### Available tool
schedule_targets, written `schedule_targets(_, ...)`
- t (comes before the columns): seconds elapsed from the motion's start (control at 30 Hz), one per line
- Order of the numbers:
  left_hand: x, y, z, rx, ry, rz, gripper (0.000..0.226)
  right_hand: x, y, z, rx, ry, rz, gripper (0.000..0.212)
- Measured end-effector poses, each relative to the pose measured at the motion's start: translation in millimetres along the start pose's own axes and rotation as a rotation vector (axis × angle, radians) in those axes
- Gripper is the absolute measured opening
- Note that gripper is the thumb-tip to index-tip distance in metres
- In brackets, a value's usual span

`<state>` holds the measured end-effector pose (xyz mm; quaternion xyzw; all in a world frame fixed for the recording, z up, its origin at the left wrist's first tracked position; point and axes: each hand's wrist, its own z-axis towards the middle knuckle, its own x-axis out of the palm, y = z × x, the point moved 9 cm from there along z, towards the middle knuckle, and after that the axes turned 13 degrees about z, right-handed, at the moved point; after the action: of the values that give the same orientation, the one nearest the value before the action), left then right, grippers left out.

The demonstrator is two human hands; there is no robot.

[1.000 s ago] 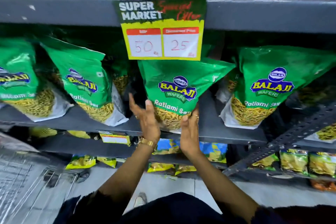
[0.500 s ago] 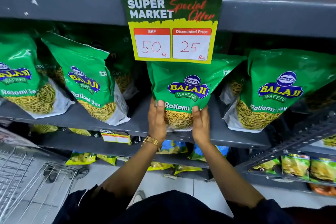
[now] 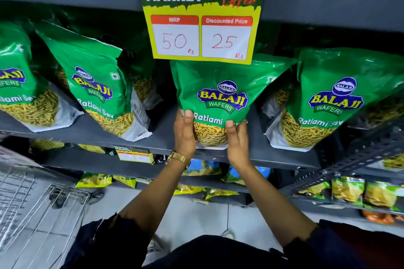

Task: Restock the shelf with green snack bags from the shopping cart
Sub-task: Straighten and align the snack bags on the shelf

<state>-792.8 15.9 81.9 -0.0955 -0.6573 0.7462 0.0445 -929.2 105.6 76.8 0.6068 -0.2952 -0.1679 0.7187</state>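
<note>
The person is settling a green Balaji Ratlami Sev bag (image 3: 213,102) upright on the grey shelf (image 3: 166,120), directly under the hanging price card (image 3: 202,15). The left hand (image 3: 184,133) is pressing flat against the bag's lower left side and the right hand (image 3: 237,140) against its lower right, both wrapped around the pouch with fingers up. The bag's base is sitting at the shelf's front edge, so this looks like the placing step, nearly finished.

The next move, I judge, calls for a small push back from the lip, then letting go with both hands and turning down-left to the wire shopping cart (image 3: 41,209) for another bag; I cannot see what the cart is holding.

There is open shelf room on either side: a dark gap separating this bag from the leaning bag on the left (image 3: 96,85), and a narrower one before the bag on the right (image 3: 334,98). The card's lower edge is overlapping the bag's top, leaving little headroom for lifting.
</note>
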Motion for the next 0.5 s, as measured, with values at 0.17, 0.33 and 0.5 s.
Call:
schedule_targets(0.17, -21.6, -6.4, -8.9, 0.023, 0.039, 0.029, 0.112, -2.3, 18.5, -30.6, -0.174, -0.203, -0.061, 0.113)
schedule_targets(0.33, -76.1, -25.3, -44.3, 0.26, 0.125, 0.137, 0.077, 30.4, 41.5, -97.9, -0.345, -0.418, -0.247, 0.098)
schedule_targets(0.5, -171.8, -38.7, -46.1, 0.454, 0.005, 0.114, 0.049, 118.6, 19.7, -132.0, -0.323, -0.327, -0.181, 0.084)
